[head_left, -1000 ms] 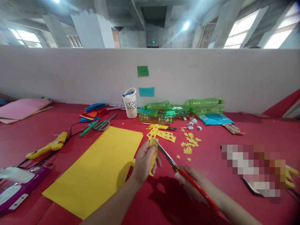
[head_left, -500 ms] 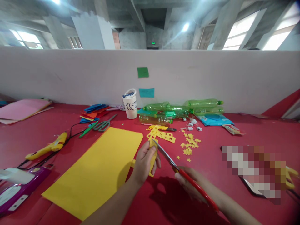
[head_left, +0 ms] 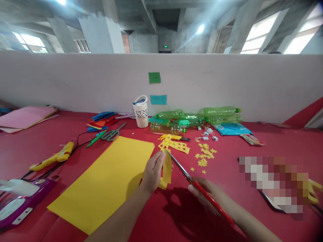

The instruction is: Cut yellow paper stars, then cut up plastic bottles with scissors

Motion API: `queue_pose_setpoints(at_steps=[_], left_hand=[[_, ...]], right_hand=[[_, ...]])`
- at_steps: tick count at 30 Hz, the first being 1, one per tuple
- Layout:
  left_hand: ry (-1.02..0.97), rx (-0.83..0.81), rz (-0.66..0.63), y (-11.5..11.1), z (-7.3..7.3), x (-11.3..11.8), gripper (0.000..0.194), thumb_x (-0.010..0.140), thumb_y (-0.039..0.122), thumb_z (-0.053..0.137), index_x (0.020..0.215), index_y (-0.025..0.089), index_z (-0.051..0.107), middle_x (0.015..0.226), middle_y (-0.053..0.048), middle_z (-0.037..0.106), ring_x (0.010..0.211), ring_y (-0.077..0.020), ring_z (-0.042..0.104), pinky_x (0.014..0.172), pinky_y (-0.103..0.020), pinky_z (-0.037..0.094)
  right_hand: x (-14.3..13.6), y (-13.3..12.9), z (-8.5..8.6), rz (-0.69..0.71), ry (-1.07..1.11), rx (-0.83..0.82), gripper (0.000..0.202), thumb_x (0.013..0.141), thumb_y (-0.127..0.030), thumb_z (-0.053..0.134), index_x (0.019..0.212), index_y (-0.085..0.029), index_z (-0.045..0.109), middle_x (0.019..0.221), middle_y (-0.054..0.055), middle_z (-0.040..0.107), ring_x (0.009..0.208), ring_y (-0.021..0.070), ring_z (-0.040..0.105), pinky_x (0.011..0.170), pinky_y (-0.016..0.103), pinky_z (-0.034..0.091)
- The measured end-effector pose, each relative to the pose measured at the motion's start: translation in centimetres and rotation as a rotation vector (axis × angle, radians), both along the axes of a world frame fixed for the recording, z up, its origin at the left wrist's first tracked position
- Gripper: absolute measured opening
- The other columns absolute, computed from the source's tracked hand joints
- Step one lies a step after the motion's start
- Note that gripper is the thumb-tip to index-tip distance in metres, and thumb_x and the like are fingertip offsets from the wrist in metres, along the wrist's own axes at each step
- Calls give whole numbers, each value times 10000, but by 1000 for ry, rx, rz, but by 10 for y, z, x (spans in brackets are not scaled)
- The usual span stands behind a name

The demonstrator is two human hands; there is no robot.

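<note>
My left hand is closed on a yellow paper strip, which hangs down beside its fingers; a second yellow piece shows below it. In my right hand is a pair of red-handled scissors. The blades look nearly closed, their tips at the strip's top edge by my left fingertips. Behind the tips lie strips with star-shaped holes and a yellow utility knife. Several small yellow paper stars are scattered to the right. Large yellow sheets lie left of my left hand.
Green plastic bottles and a white cup stand or lie by the white partition. At left are grey-green scissors, a yellow glue gun and a purple power strip. A blue packet is at right.
The yellow strip has turned and now hangs flatter and more upright beside my left hand. My left fingers have shifted on it. The scissors have hardly moved.
</note>
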State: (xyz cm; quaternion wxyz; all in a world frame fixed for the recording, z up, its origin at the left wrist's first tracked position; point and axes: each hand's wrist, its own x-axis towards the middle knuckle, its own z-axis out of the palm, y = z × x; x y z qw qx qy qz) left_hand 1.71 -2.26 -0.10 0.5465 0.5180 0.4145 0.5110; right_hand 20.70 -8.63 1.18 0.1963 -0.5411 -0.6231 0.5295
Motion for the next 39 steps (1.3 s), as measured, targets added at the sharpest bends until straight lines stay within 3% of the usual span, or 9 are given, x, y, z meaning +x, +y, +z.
queue_pose_setpoints(at_steps=[3, 8, 16, 23, 29, 39], left_hand=[[80, 112, 53, 7, 2, -6, 257, 799, 366, 525, 619, 183, 502, 568, 18, 489, 556, -123, 465, 532, -231, 376], [44, 93, -6, 11, 2, -9, 207, 795, 284, 528, 622, 172, 512, 553, 46, 423, 518, -90, 390, 510, -209, 326], [21, 75, -50, 5, 2, -8, 236, 812, 283, 511, 607, 166, 515, 518, 32, 491, 504, -95, 458, 529, -216, 368], [2, 50, -50, 3, 2, -6, 218, 792, 295, 529, 617, 165, 532, 511, 24, 517, 494, -97, 462, 515, -214, 378], [-4, 57, -25, 4, -1, -7, 218, 793, 284, 522, 609, 165, 525, 507, 36, 471, 490, -90, 450, 507, -207, 377], [-65, 78, 7, 6, 0, -9, 234, 771, 231, 537, 564, 171, 448, 504, 55, 388, 482, -74, 358, 496, -201, 316]], right_hand=[[1, 0, -3, 8, -36, 37, 411, 814, -539, 535, 654, -198, 371, 563, -68, 353, 492, 75, 325, 447, 200, 225], [0, -1, 1, 5, 58, -53, 436, 799, -582, 526, 659, -205, 357, 538, -79, 323, 461, 67, 312, 422, 192, 230], [-4, -6, -14, -51, 256, -148, 480, 793, -671, 436, 687, -204, 398, 426, -107, 340, 338, 47, 313, 353, 169, 267], [-3, -7, -23, -57, 311, -158, 469, 812, -643, 441, 687, -191, 436, 412, -102, 368, 317, 44, 329, 363, 169, 307], [0, -8, -18, 0, 285, -126, 458, 844, -616, 410, 720, -180, 474, 434, -90, 400, 331, 45, 345, 388, 169, 326], [2, -5, -5, 24, 168, -118, 492, 801, -671, 418, 692, -192, 409, 507, -90, 336, 384, 37, 304, 362, 158, 262]])
